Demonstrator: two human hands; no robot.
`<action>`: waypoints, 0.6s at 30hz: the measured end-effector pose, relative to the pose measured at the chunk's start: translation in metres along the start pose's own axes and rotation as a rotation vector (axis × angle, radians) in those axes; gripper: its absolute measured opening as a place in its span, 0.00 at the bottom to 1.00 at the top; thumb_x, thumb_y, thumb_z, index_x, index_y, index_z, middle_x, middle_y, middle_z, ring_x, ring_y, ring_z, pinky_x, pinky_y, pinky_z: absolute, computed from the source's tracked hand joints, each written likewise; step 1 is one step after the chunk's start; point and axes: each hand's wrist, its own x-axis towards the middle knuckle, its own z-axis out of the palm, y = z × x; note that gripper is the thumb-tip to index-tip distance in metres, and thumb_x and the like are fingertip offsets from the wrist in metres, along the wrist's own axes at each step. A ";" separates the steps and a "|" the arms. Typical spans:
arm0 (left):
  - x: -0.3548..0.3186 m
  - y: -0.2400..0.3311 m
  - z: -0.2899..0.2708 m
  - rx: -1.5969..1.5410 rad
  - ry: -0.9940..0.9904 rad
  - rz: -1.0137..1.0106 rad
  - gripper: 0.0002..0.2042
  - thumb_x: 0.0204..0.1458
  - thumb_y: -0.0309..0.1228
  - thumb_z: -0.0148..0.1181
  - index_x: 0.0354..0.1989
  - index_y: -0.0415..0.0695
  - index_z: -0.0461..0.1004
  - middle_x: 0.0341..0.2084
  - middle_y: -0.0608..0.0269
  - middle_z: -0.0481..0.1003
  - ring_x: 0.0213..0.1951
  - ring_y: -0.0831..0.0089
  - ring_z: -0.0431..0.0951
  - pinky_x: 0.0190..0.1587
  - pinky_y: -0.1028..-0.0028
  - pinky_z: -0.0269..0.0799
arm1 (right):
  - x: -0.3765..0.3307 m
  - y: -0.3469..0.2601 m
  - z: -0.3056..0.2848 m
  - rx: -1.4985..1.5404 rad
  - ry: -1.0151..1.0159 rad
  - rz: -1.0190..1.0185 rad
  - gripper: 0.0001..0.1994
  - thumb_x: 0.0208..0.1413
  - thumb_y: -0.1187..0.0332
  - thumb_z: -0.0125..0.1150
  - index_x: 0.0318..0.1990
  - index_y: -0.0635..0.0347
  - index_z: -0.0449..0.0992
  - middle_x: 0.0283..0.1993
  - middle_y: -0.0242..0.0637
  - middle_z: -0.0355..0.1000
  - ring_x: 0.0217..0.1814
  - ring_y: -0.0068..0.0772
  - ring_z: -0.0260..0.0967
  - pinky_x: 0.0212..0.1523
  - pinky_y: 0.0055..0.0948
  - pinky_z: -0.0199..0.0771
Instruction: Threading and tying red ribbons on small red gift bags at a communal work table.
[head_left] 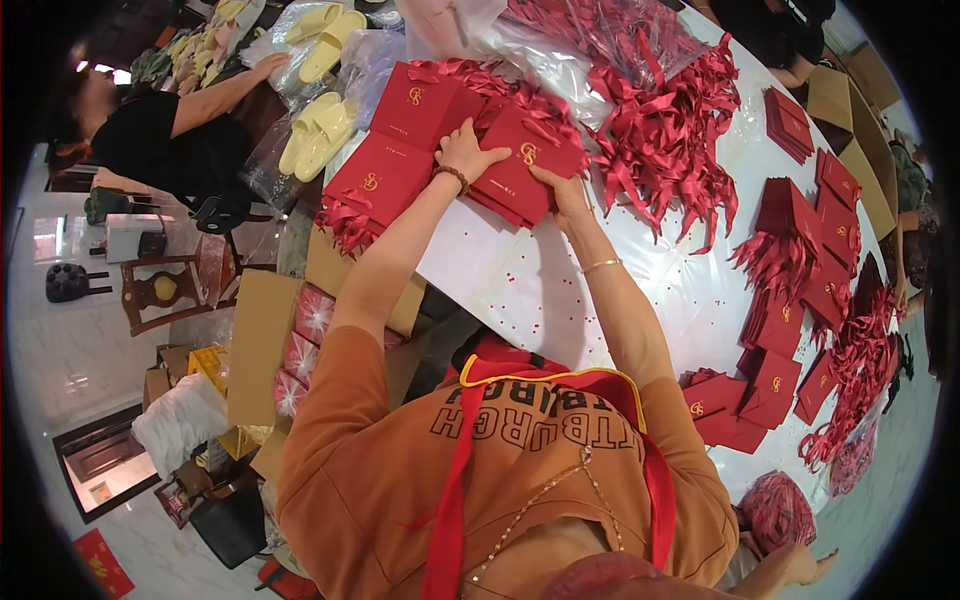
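Observation:
My left hand (466, 158) lies spread over a pile of flat red gift bags, its fingers apart and its thumb on the right-hand stack. At the near right edge of that stack of red gift bags (525, 165), my right hand (566, 197) grips it, thumb on top; its other fingers are mostly hidden. These bags have gold marks and red ribbon handles. To the left lie two more red stacks, an upper one (418, 105) and a lower one (375, 185), next to my left wrist.
The white table (490, 270) is dotted with small red bits. Loose red ribbons (665, 140) heap at the back, and several bag stacks (775, 385) lie right. Yellow slippers (318, 135) lie far left, near another person (165, 140). A cardboard box (262, 345) holds wrapped packets.

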 end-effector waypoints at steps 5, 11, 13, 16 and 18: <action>-0.057 -0.001 -0.005 0.001 -0.010 0.152 0.56 0.30 0.61 0.65 0.66 0.47 0.42 0.61 0.42 0.51 0.61 0.45 0.50 0.60 0.50 0.46 | -0.071 0.004 -0.034 0.100 -0.067 0.062 0.23 0.46 0.72 0.64 0.52 0.64 0.66 0.49 0.38 0.69 0.49 0.30 0.68 0.49 0.28 0.70; -0.083 -0.017 0.025 -0.623 -0.443 0.202 0.57 0.34 0.52 0.69 0.65 0.37 0.38 0.63 0.42 0.45 0.64 0.56 0.49 0.64 0.70 0.45 | -0.147 0.017 -0.056 0.042 -0.044 0.079 0.24 0.48 0.70 0.63 0.53 0.62 0.65 0.49 0.37 0.69 0.49 0.29 0.68 0.49 0.28 0.70; -0.113 0.016 0.013 -0.682 -0.685 0.448 0.56 0.33 0.49 0.70 0.65 0.35 0.39 0.63 0.43 0.47 0.63 0.57 0.51 0.64 0.69 0.46 | -0.159 0.021 -0.059 0.107 -0.024 0.083 0.24 0.48 0.70 0.63 0.54 0.61 0.64 0.50 0.37 0.68 0.49 0.29 0.68 0.49 0.29 0.70; -0.125 0.016 0.022 -0.397 -0.573 0.591 0.55 0.32 0.43 0.72 0.65 0.36 0.39 0.62 0.46 0.51 0.63 0.60 0.52 0.63 0.68 0.49 | -0.170 0.027 -0.065 0.171 -0.031 0.054 0.26 0.48 0.69 0.63 0.55 0.60 0.63 0.51 0.36 0.67 0.51 0.29 0.67 0.50 0.30 0.70; -0.135 0.024 0.021 -0.365 -0.564 0.593 0.56 0.32 0.41 0.73 0.65 0.38 0.38 0.62 0.47 0.52 0.63 0.62 0.53 0.63 0.68 0.50 | -0.175 0.026 -0.066 0.187 -0.038 0.004 0.26 0.48 0.69 0.64 0.55 0.60 0.62 0.51 0.35 0.67 0.51 0.30 0.66 0.51 0.30 0.70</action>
